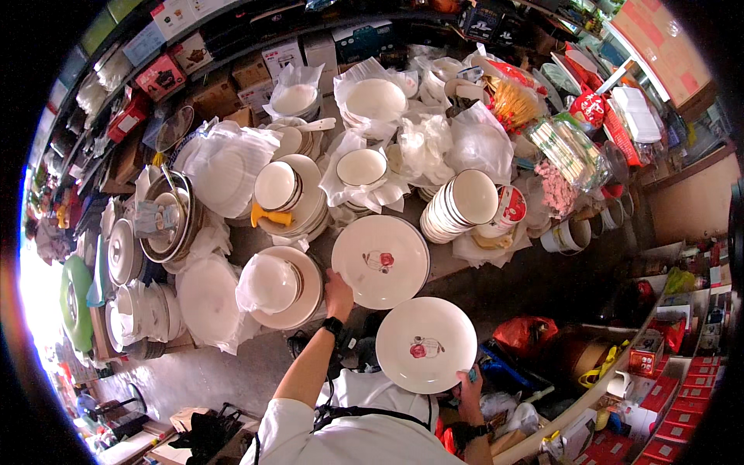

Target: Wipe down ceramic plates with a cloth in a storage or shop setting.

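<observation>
Left fingers: curled over the near-left rim of a white plate (380, 261) with a red motif; the left hand (338, 293) grips that rim.
Right fingers: closed on the lower-right edge of a second white plate (426, 344), mostly hidden behind it; the right hand (469, 381) holds it up clear of the table.
Decorated plates: two, both round and white with a small red and dark motif at the centre. The one in the left hand lies at the near edge of the table (442, 267); the one in the right hand hangs just below it, nearer the body, with a gap between them.
Left arm: stretched forward from the lower edge, a dark watch (333, 325) on the wrist, the white sleeve (291, 430) ending at the elbow.
Right arm: bent close to the body, a dark band on the wrist.
Bowl stack: one leaning stack of white bowls (457, 205) just right of the table plate.
Covered dishes: one wrapped bowl on a plate stack (275, 285) just left of the left hand.
Rest of table: many more stacks of white dishes in plastic wrap, too many to count.
Red bag: one (525, 333), on the floor to the right of the held plate.
</observation>
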Demonstrator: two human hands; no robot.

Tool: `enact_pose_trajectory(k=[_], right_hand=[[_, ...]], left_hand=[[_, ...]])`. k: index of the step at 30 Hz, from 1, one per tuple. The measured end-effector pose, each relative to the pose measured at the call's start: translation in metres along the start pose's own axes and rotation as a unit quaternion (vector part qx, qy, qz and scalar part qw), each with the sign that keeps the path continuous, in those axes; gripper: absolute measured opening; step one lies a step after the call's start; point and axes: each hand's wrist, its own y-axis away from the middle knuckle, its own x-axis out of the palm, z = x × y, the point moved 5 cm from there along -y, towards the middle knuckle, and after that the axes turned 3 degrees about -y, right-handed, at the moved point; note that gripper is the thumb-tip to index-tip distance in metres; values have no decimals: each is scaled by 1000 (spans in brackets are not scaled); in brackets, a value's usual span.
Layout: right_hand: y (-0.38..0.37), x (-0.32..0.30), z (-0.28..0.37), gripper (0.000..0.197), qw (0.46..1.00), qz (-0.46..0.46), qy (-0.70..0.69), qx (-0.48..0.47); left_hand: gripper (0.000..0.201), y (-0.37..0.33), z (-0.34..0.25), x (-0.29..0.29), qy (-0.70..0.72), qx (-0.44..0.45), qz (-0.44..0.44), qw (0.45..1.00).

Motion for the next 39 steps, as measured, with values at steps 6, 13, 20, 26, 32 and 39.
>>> enact_pose_trajectory(k=[6, 13, 20, 26, 32, 39], right_hand=[[2, -1, -4, 27, 999, -11, -19, 27], [7, -22, -11, 50, 997, -35, -52, 49], [-13, -38, -25, 91, 997, 0, -20, 70], [-13, -13, 6, 46, 1000, 5, -12, -1], [-26, 38, 59, 39, 994, 105, -27, -16], [-81, 112, 77, 41, 979, 202, 0, 8]], left_hand=[[24, 14, -26, -26, 64, -57, -67, 994], [22, 13, -21, -19, 12, -51, -88, 995], [21, 10, -31, -29, -13, -77, -55, 995], [23, 11, -28, -27, -10, -94, -48, 994], [26, 10, -23, -22, 23, -109, -28, 993], [44, 8, -2, -10, 129, -98, 6, 987]])
